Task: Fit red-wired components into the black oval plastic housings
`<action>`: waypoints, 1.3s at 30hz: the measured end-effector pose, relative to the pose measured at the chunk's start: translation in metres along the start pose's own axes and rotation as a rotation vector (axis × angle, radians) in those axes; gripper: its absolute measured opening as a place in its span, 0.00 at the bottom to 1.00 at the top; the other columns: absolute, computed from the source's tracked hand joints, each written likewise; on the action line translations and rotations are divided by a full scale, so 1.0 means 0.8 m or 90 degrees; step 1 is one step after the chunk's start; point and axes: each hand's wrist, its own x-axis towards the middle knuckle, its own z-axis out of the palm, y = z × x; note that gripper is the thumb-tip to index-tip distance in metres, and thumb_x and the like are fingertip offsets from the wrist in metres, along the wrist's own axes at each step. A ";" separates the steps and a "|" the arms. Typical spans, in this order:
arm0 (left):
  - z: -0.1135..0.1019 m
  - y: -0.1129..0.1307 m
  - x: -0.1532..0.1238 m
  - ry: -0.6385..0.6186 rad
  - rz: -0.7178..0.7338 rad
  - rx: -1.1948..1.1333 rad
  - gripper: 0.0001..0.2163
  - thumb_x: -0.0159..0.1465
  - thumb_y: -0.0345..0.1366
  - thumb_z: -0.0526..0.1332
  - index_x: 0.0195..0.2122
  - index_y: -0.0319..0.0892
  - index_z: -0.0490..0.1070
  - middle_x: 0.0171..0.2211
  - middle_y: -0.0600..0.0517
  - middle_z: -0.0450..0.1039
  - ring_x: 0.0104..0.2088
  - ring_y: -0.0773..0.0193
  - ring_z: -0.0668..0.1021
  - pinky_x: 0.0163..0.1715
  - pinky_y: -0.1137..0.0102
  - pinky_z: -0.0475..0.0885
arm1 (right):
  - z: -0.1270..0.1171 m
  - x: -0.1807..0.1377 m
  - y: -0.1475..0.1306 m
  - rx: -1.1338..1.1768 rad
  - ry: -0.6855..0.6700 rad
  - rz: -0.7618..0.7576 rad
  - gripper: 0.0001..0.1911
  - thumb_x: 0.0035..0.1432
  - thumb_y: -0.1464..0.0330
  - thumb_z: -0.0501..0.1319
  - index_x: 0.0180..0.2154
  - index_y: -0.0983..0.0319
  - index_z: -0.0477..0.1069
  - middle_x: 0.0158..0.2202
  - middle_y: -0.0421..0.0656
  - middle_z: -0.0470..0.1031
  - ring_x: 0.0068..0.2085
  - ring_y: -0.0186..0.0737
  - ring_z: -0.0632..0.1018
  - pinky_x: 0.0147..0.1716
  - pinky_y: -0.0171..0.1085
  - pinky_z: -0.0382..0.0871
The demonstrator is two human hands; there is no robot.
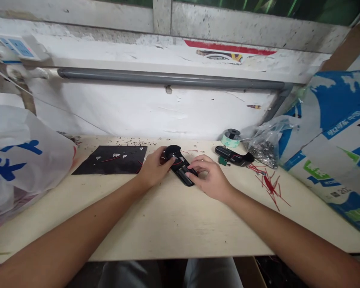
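Grip of the left hand (pixel 153 170) clenched around the round end of an elongated black plastic housing (pixel 181 170). Grip of the right hand (pixel 211 179) curved, its fingertips (pixel 195 162) resting on the housing's narrower end; whether this grip is closed on the housing cannot be told from this view. Housing at centre of frame, between the hands, long axis running from upper left to lower right; round end nearer the left hand, narrower end nearer the right. To the right, a second black plastic housing (pixel 234 155) lies just beside a small green circuit board (pixel 222 161). Upper left of the hands, a flat black sheet (pixel 109 160) rests on the pale wooden surface (pixel 168 228). Upper right, a spool of pale green tape (pixel 230 138) stands near a clear plastic bag of small metal parts (pixel 265 148). Loose red wires (pixel 270 188) lie scattered at right.
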 end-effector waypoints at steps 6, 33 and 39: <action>-0.003 0.007 0.001 0.025 0.026 0.175 0.15 0.67 0.46 0.58 0.39 0.40 0.76 0.30 0.49 0.76 0.30 0.58 0.75 0.33 0.63 0.70 | -0.002 -0.003 0.003 0.049 -0.086 0.093 0.12 0.61 0.62 0.64 0.44 0.61 0.74 0.24 0.34 0.61 0.24 0.31 0.63 0.25 0.33 0.61; 0.000 0.002 -0.016 -0.048 0.279 0.224 0.14 0.63 0.26 0.52 0.46 0.43 0.71 0.48 0.43 0.72 0.49 0.52 0.75 0.49 0.58 0.71 | 0.016 -0.016 -0.015 0.063 -0.167 0.047 0.07 0.60 0.70 0.63 0.41 0.62 0.78 0.31 0.42 0.70 0.32 0.36 0.72 0.28 0.34 0.66; -0.002 -0.004 -0.014 -0.049 0.282 0.343 0.16 0.63 0.28 0.54 0.51 0.42 0.73 0.50 0.43 0.70 0.52 0.49 0.72 0.53 0.53 0.68 | 0.019 -0.013 -0.012 0.043 -0.175 0.042 0.06 0.61 0.70 0.62 0.40 0.62 0.76 0.31 0.40 0.68 0.28 0.32 0.69 0.26 0.32 0.64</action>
